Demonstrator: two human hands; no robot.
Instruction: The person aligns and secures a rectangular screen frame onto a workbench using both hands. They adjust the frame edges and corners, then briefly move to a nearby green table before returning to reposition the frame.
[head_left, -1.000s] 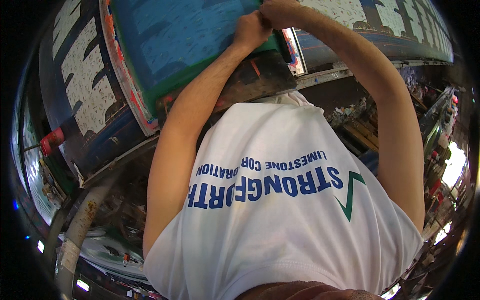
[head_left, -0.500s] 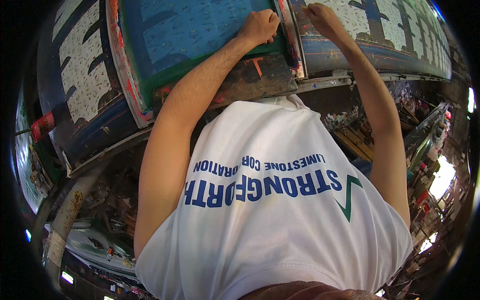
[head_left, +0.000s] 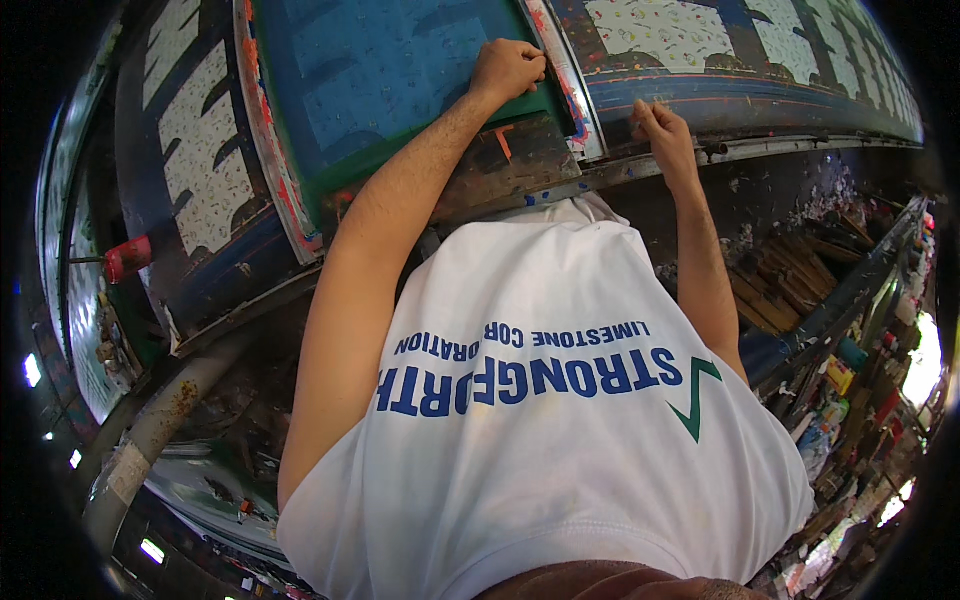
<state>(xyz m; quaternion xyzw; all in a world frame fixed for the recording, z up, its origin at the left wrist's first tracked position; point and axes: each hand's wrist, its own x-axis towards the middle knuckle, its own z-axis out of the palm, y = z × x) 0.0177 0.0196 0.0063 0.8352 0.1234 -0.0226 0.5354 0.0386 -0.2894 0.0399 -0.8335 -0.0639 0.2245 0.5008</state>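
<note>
The person's left hand (head_left: 508,72), at twelve o'clock, curls over the blue screen (head_left: 375,85) — which spreads toward eleven — beside its stained right rail (head_left: 568,90). The right hand (head_left: 665,135), between one and two, bends before the dark table (head_left: 760,97). Whether either grips anything can't be told. Handwork around the screen seems under way — a next move calls for care near the rail.
</note>
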